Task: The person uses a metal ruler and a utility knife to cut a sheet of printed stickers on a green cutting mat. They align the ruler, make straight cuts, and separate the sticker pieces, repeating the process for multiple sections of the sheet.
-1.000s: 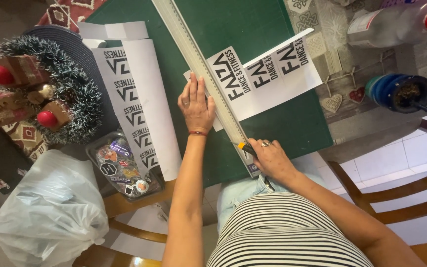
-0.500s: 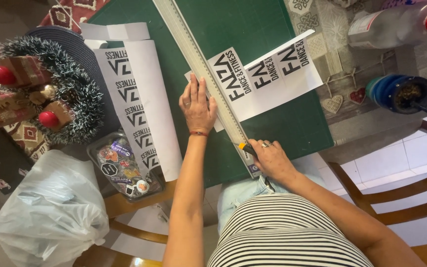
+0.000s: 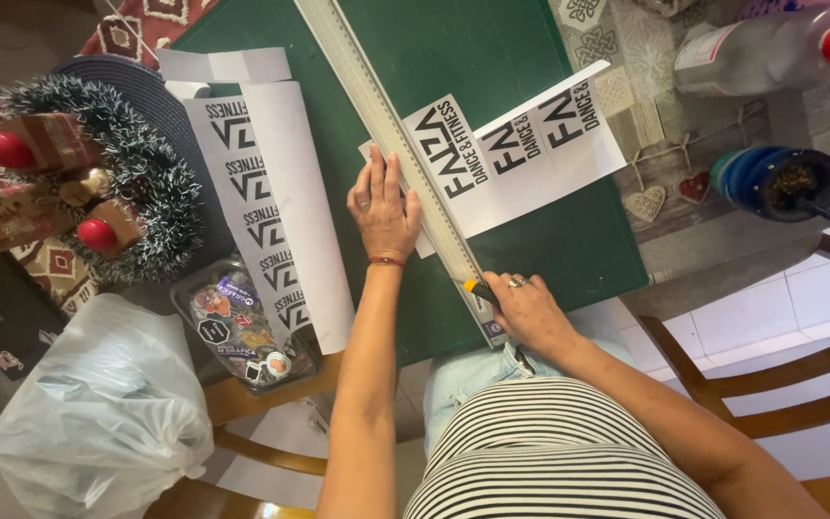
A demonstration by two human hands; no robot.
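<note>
Long metal ruler (image 3: 391,139) diagonal across printed white sheet (image 3: 521,149).

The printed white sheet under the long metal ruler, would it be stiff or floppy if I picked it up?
The printed sheet looks thin and lies flat on the green mat, so it is probably floppy and light. With the left hand pressing the ruler on it, it likely won't slide.

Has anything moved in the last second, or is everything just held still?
Nothing visibly changed. The left hand presses flat beside the ruler on the printed sheet; the right hand grips the knife at the ruler's near end.
</note>
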